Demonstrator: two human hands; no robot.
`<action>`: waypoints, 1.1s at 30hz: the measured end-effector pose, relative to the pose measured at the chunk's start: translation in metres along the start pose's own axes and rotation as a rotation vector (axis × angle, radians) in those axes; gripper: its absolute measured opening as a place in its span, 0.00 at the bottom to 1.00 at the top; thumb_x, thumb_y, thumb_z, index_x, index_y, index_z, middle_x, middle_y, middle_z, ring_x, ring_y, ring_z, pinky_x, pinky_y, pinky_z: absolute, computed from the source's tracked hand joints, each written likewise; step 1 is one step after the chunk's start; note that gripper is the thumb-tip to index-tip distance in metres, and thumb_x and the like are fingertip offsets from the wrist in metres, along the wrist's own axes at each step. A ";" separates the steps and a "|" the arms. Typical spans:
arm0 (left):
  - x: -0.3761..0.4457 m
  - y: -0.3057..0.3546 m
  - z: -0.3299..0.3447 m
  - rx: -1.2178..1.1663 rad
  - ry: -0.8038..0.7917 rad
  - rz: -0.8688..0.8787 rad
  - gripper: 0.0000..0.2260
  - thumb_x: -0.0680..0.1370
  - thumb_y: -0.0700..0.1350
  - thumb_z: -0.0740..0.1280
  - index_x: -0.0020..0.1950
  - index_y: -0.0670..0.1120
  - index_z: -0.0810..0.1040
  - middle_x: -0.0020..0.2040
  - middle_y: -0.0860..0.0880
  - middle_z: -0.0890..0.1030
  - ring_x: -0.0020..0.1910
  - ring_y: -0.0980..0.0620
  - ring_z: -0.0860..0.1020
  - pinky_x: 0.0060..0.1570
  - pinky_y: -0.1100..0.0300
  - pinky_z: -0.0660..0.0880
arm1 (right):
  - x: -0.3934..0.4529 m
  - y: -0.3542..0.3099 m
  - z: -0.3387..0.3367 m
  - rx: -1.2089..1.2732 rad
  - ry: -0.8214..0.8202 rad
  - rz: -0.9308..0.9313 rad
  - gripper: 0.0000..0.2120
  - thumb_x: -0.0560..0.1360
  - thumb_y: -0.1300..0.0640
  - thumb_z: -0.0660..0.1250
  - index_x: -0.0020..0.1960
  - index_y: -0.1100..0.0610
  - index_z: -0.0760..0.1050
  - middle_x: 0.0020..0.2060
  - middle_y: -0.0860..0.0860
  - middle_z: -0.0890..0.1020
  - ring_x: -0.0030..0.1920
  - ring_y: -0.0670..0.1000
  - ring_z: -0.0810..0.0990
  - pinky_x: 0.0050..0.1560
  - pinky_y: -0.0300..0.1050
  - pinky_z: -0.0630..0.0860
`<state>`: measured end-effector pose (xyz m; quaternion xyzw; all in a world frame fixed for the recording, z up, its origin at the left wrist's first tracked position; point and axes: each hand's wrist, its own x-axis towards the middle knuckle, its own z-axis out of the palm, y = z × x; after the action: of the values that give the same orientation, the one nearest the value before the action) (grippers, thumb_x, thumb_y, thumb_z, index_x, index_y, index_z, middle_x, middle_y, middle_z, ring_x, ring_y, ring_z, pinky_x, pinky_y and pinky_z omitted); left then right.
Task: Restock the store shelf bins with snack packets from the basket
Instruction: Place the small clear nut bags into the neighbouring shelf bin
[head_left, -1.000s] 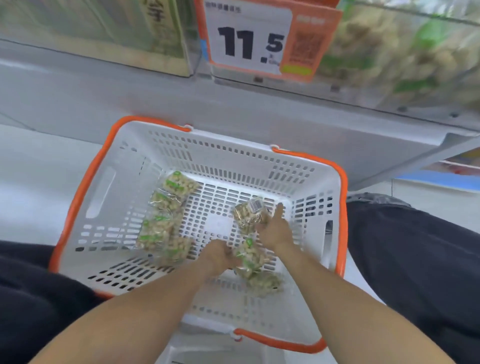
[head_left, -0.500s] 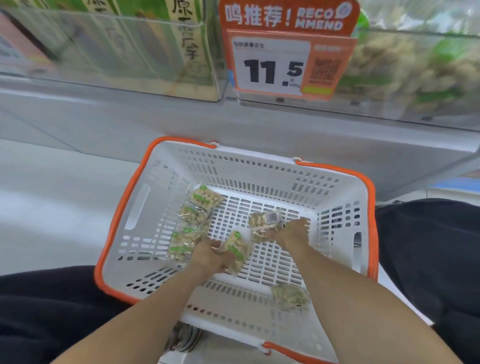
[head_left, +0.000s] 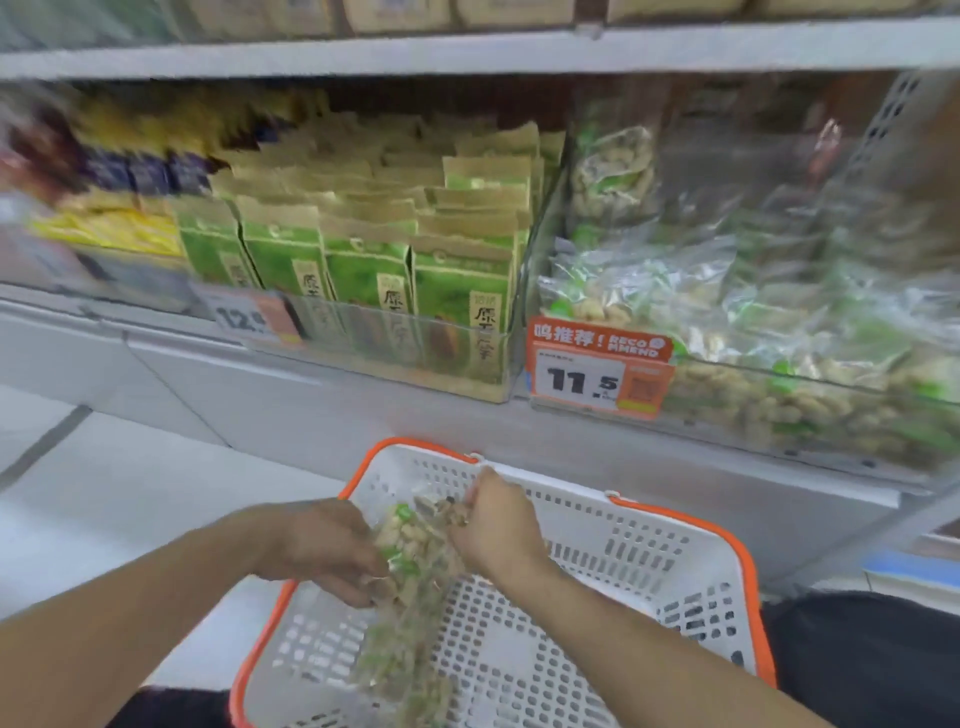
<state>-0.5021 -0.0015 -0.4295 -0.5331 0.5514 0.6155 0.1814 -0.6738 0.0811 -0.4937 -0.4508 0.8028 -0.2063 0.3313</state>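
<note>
Snack packets: a bunch of clear packets (head_left: 410, 551) with pale nuts and green labels is in the lower middle of the frame, lifted above the basket; some hang down blurred toward the bottom edge.
Left hand: the left hand (head_left: 324, 551) grips the bunch from the left side, its fingers curled round the packets.
Right hand: the right hand (head_left: 493, 525) pinches the upper end of the bunch, fingers closed on the plastic.
Basket: the white basket (head_left: 649, 566) with an orange rim stands under the hands, in the lower centre; whether more packets lie inside cannot be told, the bunch covers that part.
Target bin: the clear bin (head_left: 779, 374) at the right of the frame, behind the orange price tag (head_left: 597, 371), already holds similar packets, so it is probably the right place.
Advice: both hands should keep the bunch together while it rises, because the hanging packets may slip; they should pass over the bin's front wall and be released inside, not on the edge.
Beside: the green paper bags (head_left: 374, 280) in the centre are another product and should stay untouched.
</note>
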 end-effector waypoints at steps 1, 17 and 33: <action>-0.015 0.014 -0.016 -0.008 -0.030 0.019 0.16 0.76 0.35 0.71 0.60 0.34 0.71 0.39 0.42 0.84 0.43 0.42 0.85 0.44 0.57 0.82 | -0.003 -0.019 -0.017 -0.021 0.029 -0.084 0.12 0.74 0.57 0.70 0.49 0.53 0.67 0.41 0.51 0.75 0.46 0.56 0.76 0.35 0.47 0.70; -0.088 0.043 -0.042 -0.329 -0.168 0.545 0.29 0.72 0.28 0.67 0.71 0.38 0.63 0.63 0.32 0.77 0.59 0.29 0.78 0.63 0.35 0.72 | -0.077 -0.077 -0.126 -0.056 -0.057 -0.612 0.10 0.73 0.46 0.72 0.43 0.46 0.72 0.69 0.17 0.51 0.65 0.24 0.64 0.62 0.27 0.63; -0.091 0.062 0.004 -0.331 0.196 0.676 0.31 0.67 0.42 0.80 0.66 0.48 0.70 0.57 0.48 0.84 0.55 0.47 0.83 0.54 0.50 0.81 | -0.077 -0.084 -0.148 0.394 0.086 -0.418 0.29 0.64 0.53 0.83 0.53 0.38 0.66 0.53 0.36 0.73 0.50 0.41 0.80 0.47 0.42 0.81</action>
<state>-0.5215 0.0149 -0.3224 -0.3999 0.6039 0.6673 -0.1738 -0.7020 0.1095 -0.3110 -0.5243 0.6503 -0.4410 0.3283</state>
